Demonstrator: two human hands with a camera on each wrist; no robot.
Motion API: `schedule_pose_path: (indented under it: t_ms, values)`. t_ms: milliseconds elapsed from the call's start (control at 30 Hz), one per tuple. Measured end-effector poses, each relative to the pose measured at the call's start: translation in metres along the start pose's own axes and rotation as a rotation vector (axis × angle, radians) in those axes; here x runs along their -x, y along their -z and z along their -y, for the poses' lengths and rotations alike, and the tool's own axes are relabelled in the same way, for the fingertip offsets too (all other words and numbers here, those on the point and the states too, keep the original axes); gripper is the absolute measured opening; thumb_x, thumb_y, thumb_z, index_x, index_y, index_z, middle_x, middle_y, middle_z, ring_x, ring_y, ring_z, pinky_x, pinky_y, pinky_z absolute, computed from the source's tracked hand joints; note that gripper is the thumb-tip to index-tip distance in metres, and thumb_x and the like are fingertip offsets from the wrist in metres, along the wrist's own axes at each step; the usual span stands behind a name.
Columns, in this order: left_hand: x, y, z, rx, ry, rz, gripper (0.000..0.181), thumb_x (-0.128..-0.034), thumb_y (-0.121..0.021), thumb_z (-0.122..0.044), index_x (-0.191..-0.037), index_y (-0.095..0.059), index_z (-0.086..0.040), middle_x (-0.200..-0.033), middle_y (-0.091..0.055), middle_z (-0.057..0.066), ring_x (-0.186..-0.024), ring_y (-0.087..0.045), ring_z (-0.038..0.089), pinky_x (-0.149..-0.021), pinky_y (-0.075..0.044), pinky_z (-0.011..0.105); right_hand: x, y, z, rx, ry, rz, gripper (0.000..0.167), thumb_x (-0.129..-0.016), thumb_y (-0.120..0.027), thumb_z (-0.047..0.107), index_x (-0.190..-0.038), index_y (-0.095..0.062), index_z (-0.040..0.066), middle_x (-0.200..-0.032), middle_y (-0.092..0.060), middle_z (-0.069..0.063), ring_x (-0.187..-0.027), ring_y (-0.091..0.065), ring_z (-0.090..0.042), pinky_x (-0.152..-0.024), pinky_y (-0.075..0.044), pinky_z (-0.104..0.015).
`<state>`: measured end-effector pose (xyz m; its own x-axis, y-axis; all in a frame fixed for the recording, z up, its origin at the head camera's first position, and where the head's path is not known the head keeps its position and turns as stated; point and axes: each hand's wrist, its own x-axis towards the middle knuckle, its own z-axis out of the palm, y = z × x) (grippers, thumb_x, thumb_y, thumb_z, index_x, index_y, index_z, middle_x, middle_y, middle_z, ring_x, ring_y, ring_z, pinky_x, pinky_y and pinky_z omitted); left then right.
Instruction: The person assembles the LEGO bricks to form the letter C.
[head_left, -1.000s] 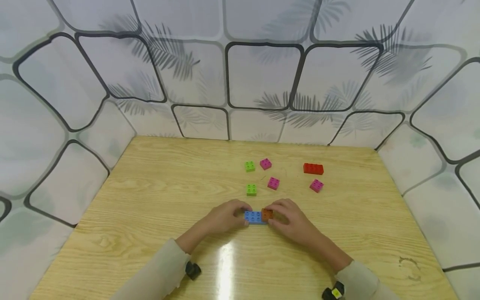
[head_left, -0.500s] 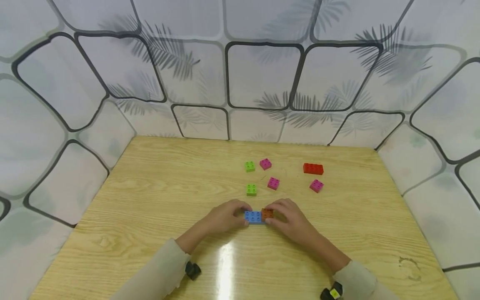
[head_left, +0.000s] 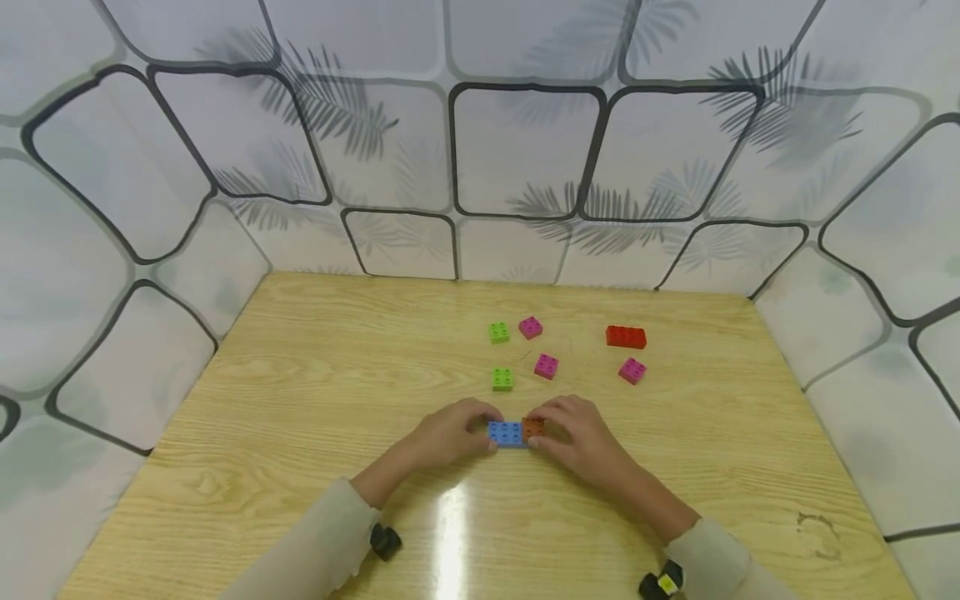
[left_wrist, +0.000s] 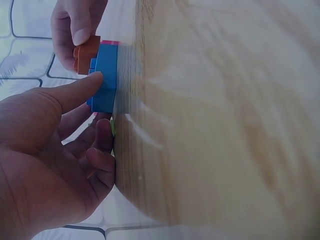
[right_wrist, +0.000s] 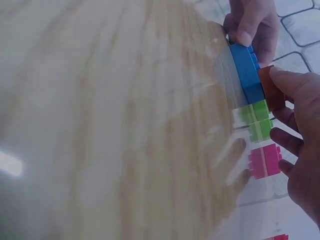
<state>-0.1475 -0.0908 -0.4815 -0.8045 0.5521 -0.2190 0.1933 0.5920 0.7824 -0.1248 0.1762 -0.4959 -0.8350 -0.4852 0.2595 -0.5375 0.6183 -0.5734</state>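
A long blue toy building brick lies on the table with its studs up. My left hand pinches its left end between thumb and fingers, as the left wrist view also shows. On the right end of the blue brick sits a smaller orange-brown brick, which my right hand grips by its front and back sides. In the right wrist view the orange-brown brick is against the studded side of the blue brick. Whether its studs are fully pressed down cannot be told.
Beyond the hands lie two lime green bricks, three magenta bricks and a long red brick. The wooden table is bordered at the back and sides by patterned panels.
My right thumb has slid slightly left along the front of the bricks, and the right wrist has shifted a little with it. The left hand keeps its hold; the other bricks lie as before.
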Motion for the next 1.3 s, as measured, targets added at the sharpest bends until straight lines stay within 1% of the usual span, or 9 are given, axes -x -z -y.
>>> schedule_pose_path:
  t_ms: [167, 400, 667, 833, 967, 1100, 1200, 1300]
  values:
    - [0.000, 0.000, 0.000, 0.002, -0.004, 0.000, 0.037, -0.0942, -0.072, -0.031, -0.129, -0.065, -0.023, -0.133, -0.062, -0.003, -0.130, -0.053, 0.023, -0.110, -0.040, 0.052, 0.000, -0.001, -0.001, -0.003, -0.002, 0.012, 0.032, -0.090, -0.076, 0.032, -0.121, -0.071, 0.025, -0.115, -0.066, 0.007, -0.112, -0.055, -0.017, -0.102, -0.041, -0.049]
    - [-0.001, 0.000, -0.001, 0.008, -0.003, -0.001, 0.036, -0.0940, -0.072, -0.030, -0.129, -0.065, -0.023, -0.132, -0.062, -0.003, -0.130, -0.053, 0.023, -0.110, -0.039, 0.053, -0.001, -0.001, -0.002, -0.036, -0.011, 0.014, 0.030, -0.091, -0.076, 0.030, -0.120, -0.071, 0.024, -0.115, -0.066, 0.007, -0.107, -0.056, -0.015, -0.099, -0.042, -0.048]
    - [0.000, 0.003, -0.001, 0.002, -0.007, 0.007, 0.037, -0.0943, -0.071, -0.032, -0.129, -0.064, -0.022, -0.133, -0.062, -0.002, -0.131, -0.052, 0.024, -0.110, -0.040, 0.055, -0.003, 0.000, 0.000, -0.030, -0.023, 0.006, 0.032, -0.091, -0.075, 0.034, -0.120, -0.071, 0.024, -0.115, -0.067, 0.009, -0.105, -0.058, -0.013, -0.097, -0.041, -0.046]
    - [0.000, 0.004, 0.000, 0.012, -0.004, 0.014, 0.037, -0.0940, -0.071, -0.033, -0.129, -0.065, -0.023, -0.133, -0.062, -0.003, -0.130, -0.053, 0.024, -0.109, -0.040, 0.054, -0.005, 0.000, 0.000, -0.022, -0.006, 0.008, 0.031, -0.090, -0.076, 0.034, -0.119, -0.072, 0.025, -0.115, -0.068, 0.009, -0.104, -0.057, -0.012, -0.094, -0.041, -0.044]
    - [-0.001, 0.005, 0.000, 0.021, 0.003, 0.012, 0.036, -0.0937, -0.071, -0.036, -0.127, -0.066, -0.024, -0.131, -0.063, -0.005, -0.128, -0.054, 0.021, -0.108, -0.041, 0.053, -0.006, 0.000, -0.001, -0.030, 0.000, 0.011, 0.031, -0.089, -0.077, 0.032, -0.119, -0.072, 0.024, -0.116, -0.068, 0.007, -0.106, -0.058, -0.013, -0.095, -0.041, -0.046]
    - [-0.005, 0.008, -0.003, 0.004, 0.021, -0.017, 0.037, -0.0948, -0.069, -0.041, -0.128, -0.066, -0.025, -0.125, -0.065, -0.009, -0.113, -0.060, 0.016, -0.096, -0.049, 0.045, -0.006, 0.000, -0.001, -0.041, -0.013, 0.018, 0.032, -0.089, -0.077, 0.032, -0.119, -0.072, 0.024, -0.116, -0.068, 0.006, -0.107, -0.058, -0.015, -0.097, -0.041, -0.048]
    - [-0.010, 0.011, -0.005, -0.026, 0.026, -0.065, 0.038, -0.0969, -0.066, -0.042, -0.130, -0.065, -0.024, -0.122, -0.066, -0.008, -0.102, -0.062, 0.014, -0.085, -0.051, 0.039, -0.005, 0.002, 0.000, -0.048, -0.033, 0.029, 0.032, -0.089, -0.077, 0.033, -0.120, -0.072, 0.024, -0.117, -0.068, 0.007, -0.108, -0.057, -0.015, -0.097, -0.041, -0.049]
    - [-0.017, 0.015, -0.007, -0.028, 0.034, -0.127, 0.039, -0.0982, -0.065, -0.040, -0.133, -0.063, -0.023, -0.123, -0.065, -0.006, -0.100, -0.060, 0.013, -0.079, -0.051, 0.035, -0.004, 0.003, 0.000, -0.061, -0.063, 0.044, 0.032, -0.089, -0.077, 0.034, -0.120, -0.072, 0.025, -0.117, -0.068, 0.008, -0.110, -0.055, -0.015, -0.098, -0.040, -0.048]
